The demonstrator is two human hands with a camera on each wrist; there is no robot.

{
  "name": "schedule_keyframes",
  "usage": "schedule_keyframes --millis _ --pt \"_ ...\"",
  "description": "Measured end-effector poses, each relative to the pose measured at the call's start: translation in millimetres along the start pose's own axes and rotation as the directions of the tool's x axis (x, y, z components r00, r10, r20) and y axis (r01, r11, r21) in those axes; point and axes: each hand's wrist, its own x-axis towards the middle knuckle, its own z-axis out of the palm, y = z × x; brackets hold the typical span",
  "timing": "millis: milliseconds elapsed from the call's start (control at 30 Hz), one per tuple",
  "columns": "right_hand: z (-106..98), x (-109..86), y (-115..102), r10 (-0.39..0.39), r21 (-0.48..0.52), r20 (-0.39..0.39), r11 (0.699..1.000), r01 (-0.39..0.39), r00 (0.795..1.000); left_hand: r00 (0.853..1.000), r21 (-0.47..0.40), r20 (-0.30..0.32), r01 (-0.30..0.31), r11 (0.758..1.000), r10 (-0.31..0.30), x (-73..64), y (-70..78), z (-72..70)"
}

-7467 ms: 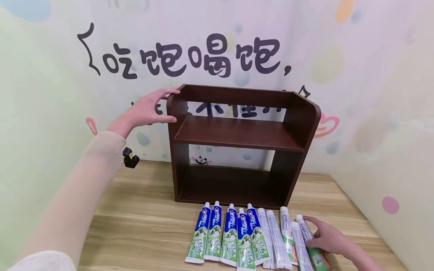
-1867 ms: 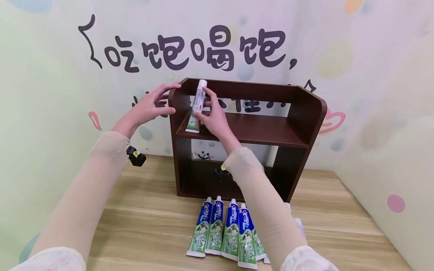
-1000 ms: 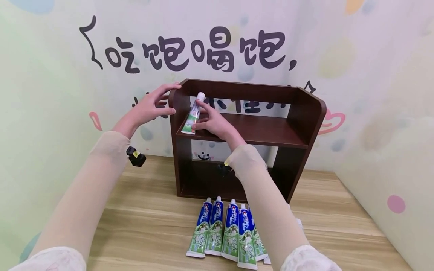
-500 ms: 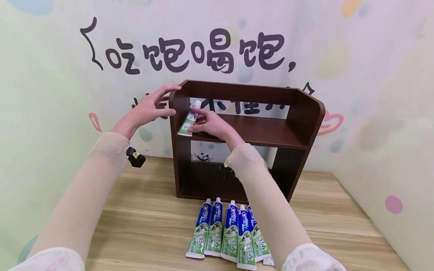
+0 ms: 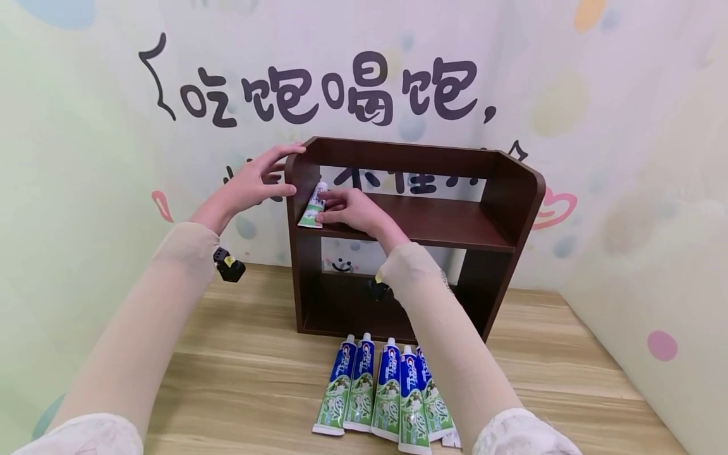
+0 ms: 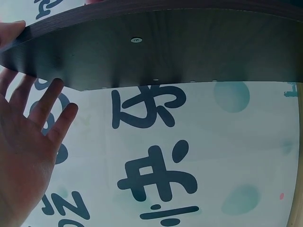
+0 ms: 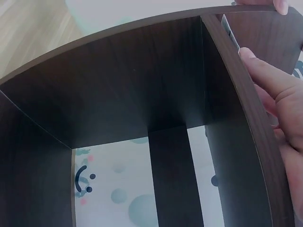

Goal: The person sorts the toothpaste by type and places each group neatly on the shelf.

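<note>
Lettered wall [image 5: 364, 38]; toothpaste tube [image 5: 311, 212] lowered, pinched by right hand [image 5: 357, 210]; left hand [image 5: 250, 183] spread.

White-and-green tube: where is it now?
Head view: the tube is at the left end of the upper shelf, beside the side panel, in the right hand.

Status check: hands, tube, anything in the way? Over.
Left hand holds left side panel. Right hand holds toothpaste tube, tilted, at upper shelf. Panel close beside tube.

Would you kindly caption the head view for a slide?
Left hand touches a brown shelf unit; right hand holds a toothpaste tube at its upper tier; Crest tubes lie in front.
</note>
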Motion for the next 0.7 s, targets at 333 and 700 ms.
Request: schedule_keyframes --millis 333,700 --pt "-4.8 -3.5 3.0 -0.019 0.025 0.020 1.000 0.018 1.000 1.000 -0.002 0.000 -0.002 1.000 0.002 1.4 1.4 0.8" --pt "-1.5 -4.3 0.8 0.004 0.039 0.030 0.999 -0.005 1.000 1.000 -0.034 -0.016 -0.008 0.999 0.008 1.8 1.5 2.0"
